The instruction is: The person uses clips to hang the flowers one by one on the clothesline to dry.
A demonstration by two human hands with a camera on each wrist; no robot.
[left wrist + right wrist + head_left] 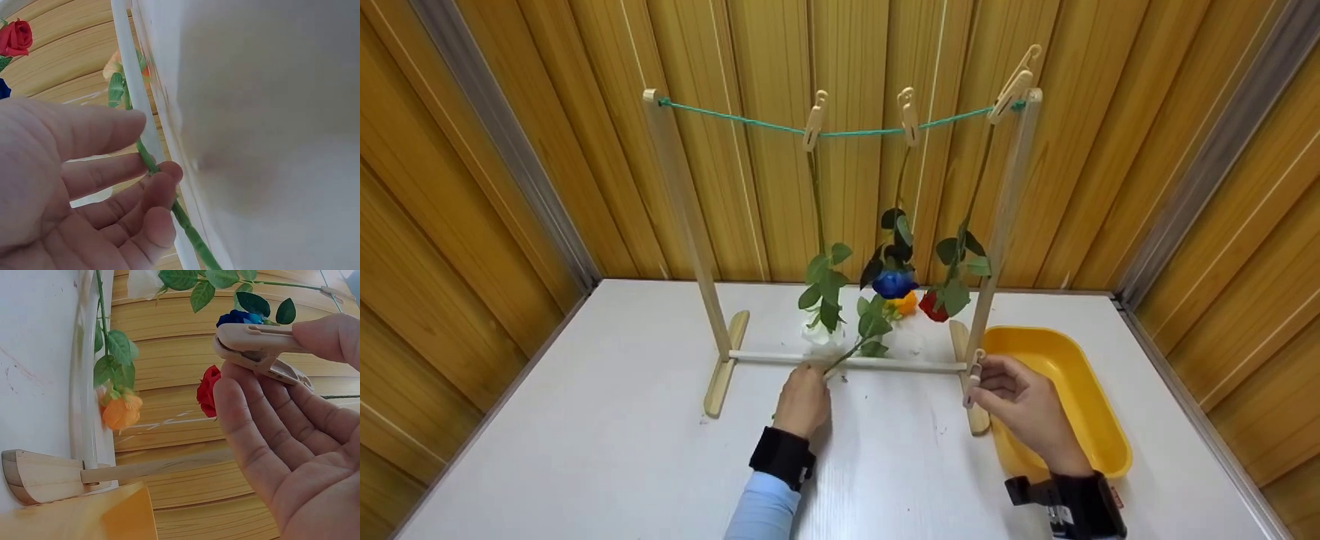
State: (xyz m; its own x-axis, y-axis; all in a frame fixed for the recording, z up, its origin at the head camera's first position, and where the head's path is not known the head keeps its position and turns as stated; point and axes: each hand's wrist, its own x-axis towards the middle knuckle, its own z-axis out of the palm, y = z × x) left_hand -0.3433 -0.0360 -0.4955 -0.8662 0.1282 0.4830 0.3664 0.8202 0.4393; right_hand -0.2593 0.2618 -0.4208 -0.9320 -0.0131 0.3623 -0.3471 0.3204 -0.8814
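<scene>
My left hand [802,400] holds the green stem [147,157] of an orange rose [904,303] low at the rack's front, fingers curled round it in the left wrist view. The bloom points away from me, past the crossbar. In my right hand [1024,405], a beige clothespin [256,340] is pinched between thumb and fingers, beside the rack's right foot. A white rose [823,330], a blue rose [895,283] and a red rose [934,306] hang bloom-down, their stems clipped by clothespins to a green cord [720,115].
The wooden rack has a left post [682,202], a right post [1006,202] and a low white crossbar [915,365]. Beside its right foot sits a yellow tub [1099,420], partly under my right forearm. Wood-patterned walls [495,150] enclose the white table [585,435].
</scene>
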